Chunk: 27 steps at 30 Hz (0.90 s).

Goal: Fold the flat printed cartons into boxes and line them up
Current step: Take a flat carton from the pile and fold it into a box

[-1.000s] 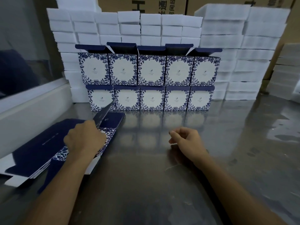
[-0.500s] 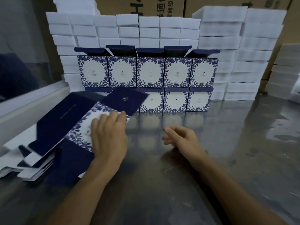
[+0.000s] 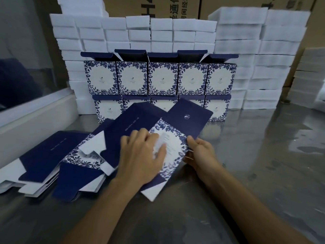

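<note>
A flat carton (image 3: 175, 136), navy with a blue floral panel, lies on the steel table (image 3: 246, 173) in front of me. My left hand (image 3: 142, 155) rests flat on its printed face, fingers spread. My right hand (image 3: 202, 154) pinches the carton's right edge. A pile of flat cartons (image 3: 52, 159) lies to the left, slightly fanned out. Folded boxes (image 3: 162, 78) stand in two stacked rows at the back, the upper row with lids open.
Stacks of white foam blocks (image 3: 246, 59) wall in the back and right side. Brown shipping cartons (image 3: 158, 7) stand behind them. A white ledge with a glass pane (image 3: 35, 110) borders the table on the left.
My left hand has dragged one flat carton off the pile to the table's middle. My right hand has moved in and taken hold of its right edge.
</note>
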Motion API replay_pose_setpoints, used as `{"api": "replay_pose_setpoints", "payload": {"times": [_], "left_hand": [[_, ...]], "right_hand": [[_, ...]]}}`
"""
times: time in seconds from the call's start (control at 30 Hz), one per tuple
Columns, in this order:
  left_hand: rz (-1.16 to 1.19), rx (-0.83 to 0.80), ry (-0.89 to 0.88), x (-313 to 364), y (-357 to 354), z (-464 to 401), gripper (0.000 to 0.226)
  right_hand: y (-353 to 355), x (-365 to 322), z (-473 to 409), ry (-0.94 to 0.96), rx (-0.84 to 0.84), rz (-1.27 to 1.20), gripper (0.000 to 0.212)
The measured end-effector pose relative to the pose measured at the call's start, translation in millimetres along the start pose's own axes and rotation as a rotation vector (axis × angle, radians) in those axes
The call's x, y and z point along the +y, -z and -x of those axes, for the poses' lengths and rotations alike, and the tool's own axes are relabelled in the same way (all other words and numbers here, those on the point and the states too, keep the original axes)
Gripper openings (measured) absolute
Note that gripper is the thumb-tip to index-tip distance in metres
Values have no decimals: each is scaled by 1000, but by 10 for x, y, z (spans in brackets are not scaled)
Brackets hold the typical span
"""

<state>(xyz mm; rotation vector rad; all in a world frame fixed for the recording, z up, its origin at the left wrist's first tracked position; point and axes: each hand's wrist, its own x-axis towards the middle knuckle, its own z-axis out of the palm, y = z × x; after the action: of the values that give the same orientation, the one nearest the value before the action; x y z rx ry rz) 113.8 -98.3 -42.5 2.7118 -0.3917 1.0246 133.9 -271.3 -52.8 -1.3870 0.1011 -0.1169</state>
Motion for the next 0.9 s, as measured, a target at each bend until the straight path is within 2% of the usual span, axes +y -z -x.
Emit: {"api": "replay_pose_setpoints", "payload": {"times": [0.1, 0.2, 0.33, 0.4, 0.5, 0.63, 0.7, 0.8, 0.9], "left_hand": [[-75, 30, 214, -204, 31, -40, 43], [29, -120, 411, -324, 37, -49, 54], [573, -213, 660, -338, 29, -69, 55], [809, -204, 799, -364, 2, -86, 50], [1020, -145, 946, -441, 10, -102, 49], [1098, -108, 1028, -529, -17, -107, 51], [1167, -104, 1069, -564, -21, -104, 49], [1229, -101, 1112, -586, 32, -104, 27], [1414, -128, 1080, -518, 93, -134, 12]], "right_hand": [[116, -22, -45, 11, 165, 23, 40], [226, -47, -71, 22, 261, -3, 38], [342, -66, -118, 71, 355, -40, 18], [403, -69, -147, 76, 371, -71, 18], [389, -123, -146, 21, 255, -126, 25], [285, -169, -101, -74, 80, -241, 44], [269, -187, -55, -121, 29, -329, 40], [321, -215, -24, -182, -23, -431, 37], [387, -222, -18, -238, -108, -614, 56]]}}
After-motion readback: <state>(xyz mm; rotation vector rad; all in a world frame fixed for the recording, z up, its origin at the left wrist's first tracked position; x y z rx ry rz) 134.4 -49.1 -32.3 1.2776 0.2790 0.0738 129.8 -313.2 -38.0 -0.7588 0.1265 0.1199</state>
